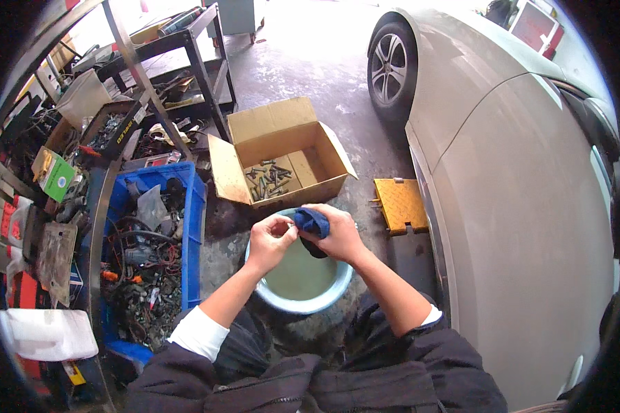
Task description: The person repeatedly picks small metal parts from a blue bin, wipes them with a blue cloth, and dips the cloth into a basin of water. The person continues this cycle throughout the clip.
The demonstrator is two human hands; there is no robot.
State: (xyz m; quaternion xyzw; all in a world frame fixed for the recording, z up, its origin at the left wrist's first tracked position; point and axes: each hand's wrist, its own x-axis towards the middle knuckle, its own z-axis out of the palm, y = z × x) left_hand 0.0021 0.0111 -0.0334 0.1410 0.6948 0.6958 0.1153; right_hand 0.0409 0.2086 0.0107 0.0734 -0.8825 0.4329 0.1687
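Both my hands are close together over a pale blue basin of murky water. My right hand is closed round a bunched dark blue cloth. A dark part hangs below that hand, either more cloth or a glove. My left hand pinches with thumb and fingertips against the cloth's left side. Something small and pale shows at those fingertips, too small to name. Just beyond the basin stands an open cardboard box with several dark metal bolts lying on its bottom.
To the left, a blue plastic crate holds cables and mixed parts beside a cluttered metal rack. On the right, a parked silver-beige car stands close by. A yellow metal plate lies on the floor next to it.
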